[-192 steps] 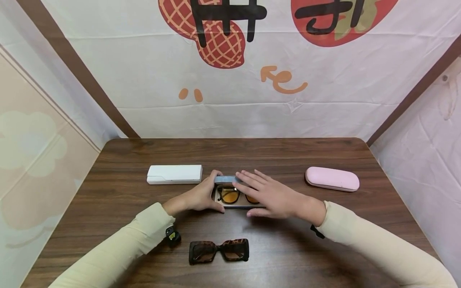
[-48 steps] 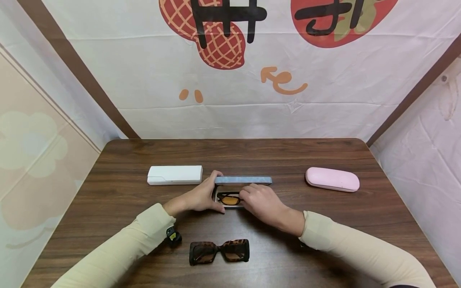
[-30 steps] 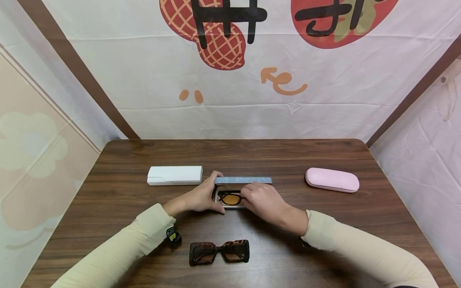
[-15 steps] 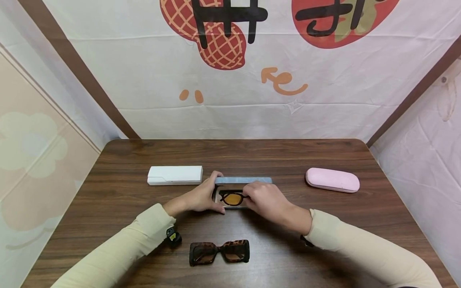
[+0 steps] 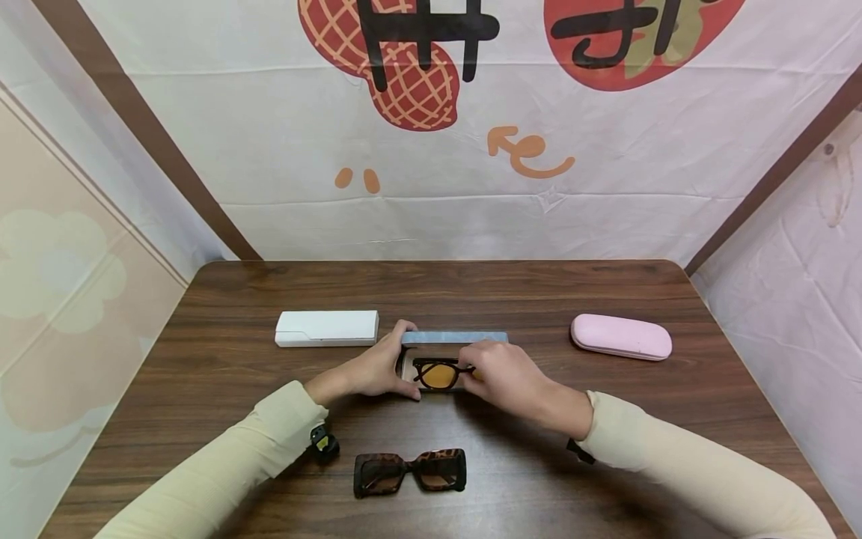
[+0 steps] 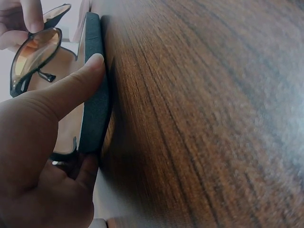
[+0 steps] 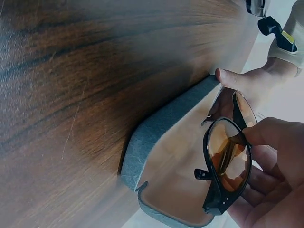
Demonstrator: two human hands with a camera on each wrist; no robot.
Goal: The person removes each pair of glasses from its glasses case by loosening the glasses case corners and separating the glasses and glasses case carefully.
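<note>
A blue glasses case stands open at the middle of the table, its pale lining visible in the right wrist view. My left hand grips the case's left end, thumb on the front wall and fingers behind. With my right hand I pinch black-framed sunglasses with yellow-orange lenses near the bridge. In the right wrist view these sunglasses are tilted above the lining, with a folded temple showing. The right hand hides part of the right lens and the case's right end in the head view.
Tortoiseshell sunglasses lie on the table nearer to me. A white glasses case is left of the blue one, a pink glasses case to the right; both are closed. A printed cloth hangs behind the table.
Earlier my right hand lay with straight fingers over the case; then it took hold of the black-framed sunglasses. Over the last second it has shifted them slightly right. My left hand stays put.
</note>
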